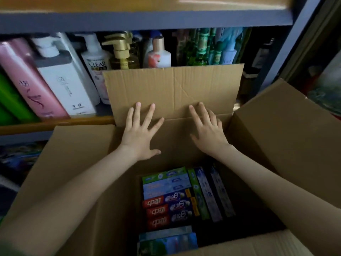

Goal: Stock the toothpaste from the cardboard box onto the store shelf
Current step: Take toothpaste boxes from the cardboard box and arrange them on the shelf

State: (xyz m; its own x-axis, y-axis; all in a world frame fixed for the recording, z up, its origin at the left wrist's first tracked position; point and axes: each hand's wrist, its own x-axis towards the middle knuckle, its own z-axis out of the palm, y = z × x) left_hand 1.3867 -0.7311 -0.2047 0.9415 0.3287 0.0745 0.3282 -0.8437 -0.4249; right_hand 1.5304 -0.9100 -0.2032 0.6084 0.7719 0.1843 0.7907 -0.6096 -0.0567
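A large open cardboard box [77,163] fills the lower view, with its far flap [173,89] standing up in front of the shelf. Several toothpaste cartons [171,200] lie packed at its bottom: red and blue ones, light blue and green ones, and dark ones on edge at the right. My left hand [140,133] presses flat with spread fingers against the far flap near its fold. My right hand [208,130] does the same a little to the right. Neither hand holds anything.
The store shelf [55,122] behind the box carries shampoo and lotion bottles [60,80] at left and green packaged goods [203,47] at the back right. A blue shelf rail [144,20] runs overhead and an upright post [287,52] stands at the right.
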